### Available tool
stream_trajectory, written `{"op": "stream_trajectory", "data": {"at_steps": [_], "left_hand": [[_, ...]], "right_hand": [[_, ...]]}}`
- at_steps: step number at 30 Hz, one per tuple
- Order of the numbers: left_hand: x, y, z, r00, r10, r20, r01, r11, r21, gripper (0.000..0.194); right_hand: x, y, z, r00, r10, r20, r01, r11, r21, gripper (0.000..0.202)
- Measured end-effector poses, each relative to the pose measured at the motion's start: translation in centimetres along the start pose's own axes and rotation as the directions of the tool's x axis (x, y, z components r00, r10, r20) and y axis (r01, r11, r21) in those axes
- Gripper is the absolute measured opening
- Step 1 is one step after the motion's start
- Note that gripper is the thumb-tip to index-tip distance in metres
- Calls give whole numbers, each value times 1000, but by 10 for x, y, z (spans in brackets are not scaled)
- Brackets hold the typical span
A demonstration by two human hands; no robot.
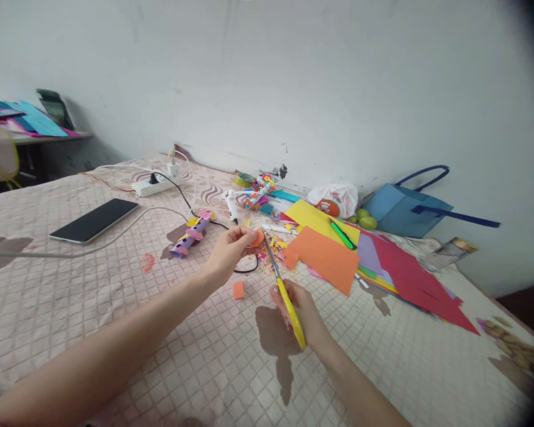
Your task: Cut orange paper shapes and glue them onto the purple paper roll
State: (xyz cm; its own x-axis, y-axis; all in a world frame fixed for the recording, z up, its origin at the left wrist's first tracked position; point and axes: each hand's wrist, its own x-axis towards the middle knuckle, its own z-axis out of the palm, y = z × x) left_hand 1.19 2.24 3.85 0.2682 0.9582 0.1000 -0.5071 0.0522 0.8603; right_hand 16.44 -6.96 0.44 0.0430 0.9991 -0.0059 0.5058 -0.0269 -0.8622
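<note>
Between the thumb and fingers of my left hand (231, 252) is a small piece of orange paper (257, 238) with a rounded edge. My right hand (305, 308) grips yellow-handled scissors (289, 305), whose blades point up and away and reach the orange piece. Whether the blades are parted is hard to tell. A small orange paper rectangle (238, 290) lies on the quilted cover below my left hand. Beyond my right hand rests a larger orange sheet (324, 255) with a notched corner, on top of other coloured sheets.
A purple paper craft (192, 234) lies left of my hands, near a glue gun (231, 206) with a cord. Farther left are a tablet (95, 219) and a power strip (158, 185). A green cutter (342, 234) sits on yellow paper; a blue bag (400, 207) stands by the wall.
</note>
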Motion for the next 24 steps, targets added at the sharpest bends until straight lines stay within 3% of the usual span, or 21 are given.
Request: {"op": "stream_trajectory", "data": {"at_steps": [6, 10, 14, 20, 24], "left_hand": [[3, 3, -3, 997, -55, 48, 54, 998, 6, 21], [2, 1, -3, 991, -91, 97, 88, 995, 38, 19], [0, -4, -3, 987, -118, 113, 107, 990, 93, 20], [-10, -7, 5, 968, -192, 163, 132, 937, 323, 21], [-15, -9, 7, 914, -272, 302, 111, 882, 459, 20]], "right_hand": [[1, 1, 0, 981, 138, 138, -165, 963, 214, 45], [0, -3, -2, 979, 118, 169, -176, 905, 388, 47], [2, -6, -5, 992, 43, 118, -96, 865, 493, 44], [5, -8, -10, 998, 35, -47, -3, 830, 557, 27], [6, -7, -10, 992, 20, -123, 50, 840, 541, 22]]}}
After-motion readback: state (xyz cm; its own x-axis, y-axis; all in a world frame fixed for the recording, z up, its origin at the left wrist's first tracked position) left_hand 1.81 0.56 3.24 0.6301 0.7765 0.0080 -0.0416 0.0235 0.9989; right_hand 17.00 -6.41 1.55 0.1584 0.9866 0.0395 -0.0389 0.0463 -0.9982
